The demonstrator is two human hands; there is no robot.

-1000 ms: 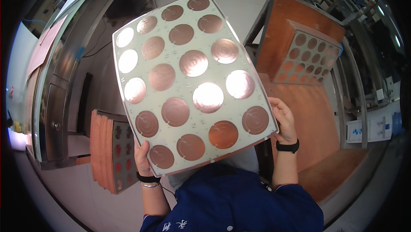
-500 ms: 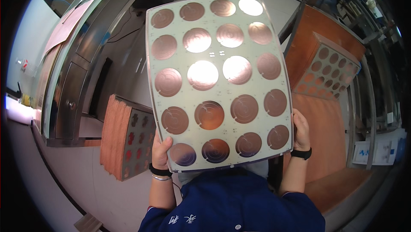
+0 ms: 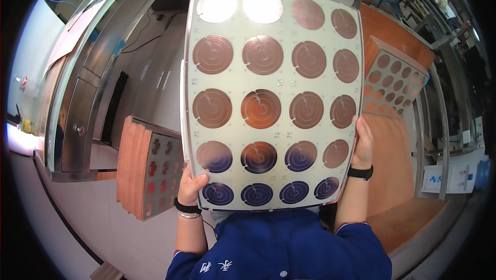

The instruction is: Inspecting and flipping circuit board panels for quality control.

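A large circuit board panel (image 3: 279,82), pale with rows of round copper discs, is held up before my chest and fills the middle of the view. My left hand (image 3: 191,184) grips its lower left edge, thumb on the front face. On the opposite side my right hand (image 3: 363,140) is closed around the lower right edge, its fingers partly hidden behind the panel. Bright glare covers two discs at the top left, and the lower discs reflect dark blue. A thin pale edge shows along the left side; whether a second sheet lies behind, I cannot tell.
On the left stands a thick stack of panels (image 3: 135,169) beside a metal workbench with a drawer (image 3: 77,127). To the right, more disc-patterned panels (image 3: 395,81) lean against an orange-brown board (image 3: 398,34). A metal rack (image 3: 439,120) rises at the far right.
The panel has tilted and its upper part has come closer. Glare has moved from the middle discs to the top left ones. Both hands keep their hold.
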